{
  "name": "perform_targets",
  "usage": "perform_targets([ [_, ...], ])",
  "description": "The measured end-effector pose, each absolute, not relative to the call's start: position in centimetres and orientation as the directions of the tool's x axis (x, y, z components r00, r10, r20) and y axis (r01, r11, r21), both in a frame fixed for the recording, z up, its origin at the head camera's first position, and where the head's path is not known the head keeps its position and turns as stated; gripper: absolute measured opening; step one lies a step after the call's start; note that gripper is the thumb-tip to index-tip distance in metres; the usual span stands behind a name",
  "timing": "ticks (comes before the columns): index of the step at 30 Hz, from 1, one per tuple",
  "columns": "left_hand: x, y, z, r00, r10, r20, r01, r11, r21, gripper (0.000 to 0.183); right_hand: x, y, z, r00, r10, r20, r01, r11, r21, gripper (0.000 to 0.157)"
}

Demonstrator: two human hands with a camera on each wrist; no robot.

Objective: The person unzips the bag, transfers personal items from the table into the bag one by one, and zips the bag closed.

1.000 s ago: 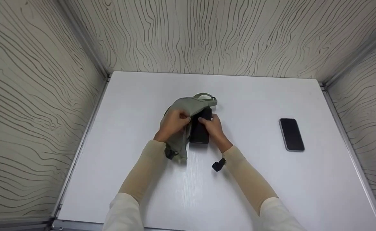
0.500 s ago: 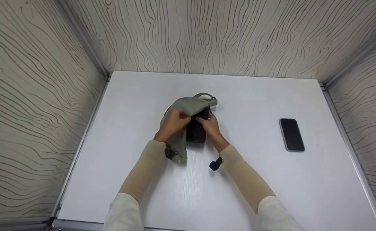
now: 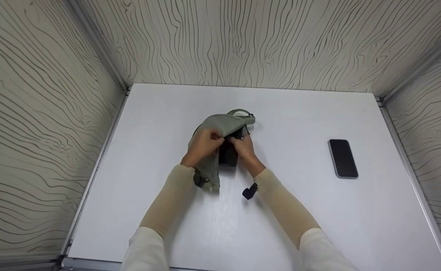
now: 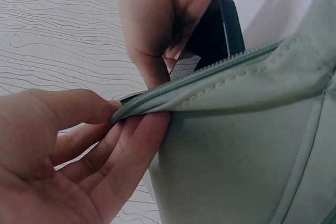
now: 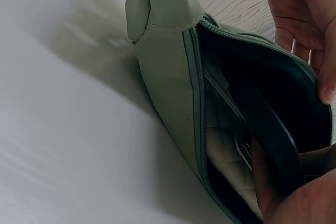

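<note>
A grey-green sling bag [image 3: 220,122] with its zip open lies in the middle of the table. My left hand [image 3: 202,145] pinches the zipped edge of the opening between thumb and fingers, holding it away from the other edge. My right hand [image 3: 245,148] grips a black, flat rectangular object [image 3: 228,155], thumb on its near face. In the right wrist view, much of that black object [image 5: 270,129] is inside the bag, against the pale quilted lining [image 5: 228,163]. Its glossy face [image 4: 207,38] shows above the zip in the left wrist view. Its exact kind is unclear.
A smartphone [image 3: 342,158] lies face up on the white table [image 3: 299,210] to the right. Patterned panels [image 3: 239,45] enclose the back and sides. A black strap end [image 3: 249,191] hangs at my right wrist, and a strap loop [image 3: 240,111] lies behind the bag.
My right hand has shifted left with the black object, deeper into the bag's opening. Less of the object shows now. My left hand has stayed on the bag's edge.
</note>
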State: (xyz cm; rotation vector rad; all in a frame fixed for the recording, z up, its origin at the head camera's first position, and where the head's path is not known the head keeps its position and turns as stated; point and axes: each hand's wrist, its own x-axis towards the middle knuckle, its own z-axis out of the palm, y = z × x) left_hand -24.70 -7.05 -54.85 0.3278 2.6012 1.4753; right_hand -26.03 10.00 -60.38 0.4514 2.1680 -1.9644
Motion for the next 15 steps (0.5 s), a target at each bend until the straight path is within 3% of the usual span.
perform_targets([
  [15, -24.8, -7.1, -55.0, -0.969, 0.248, -0.001, 0.128, 0.503, 0.855, 0.018, -26.6, 8.8, -59.9, -0.951, 0.135, -0.279, 0.292, 0.089, -0.952, 0.046],
])
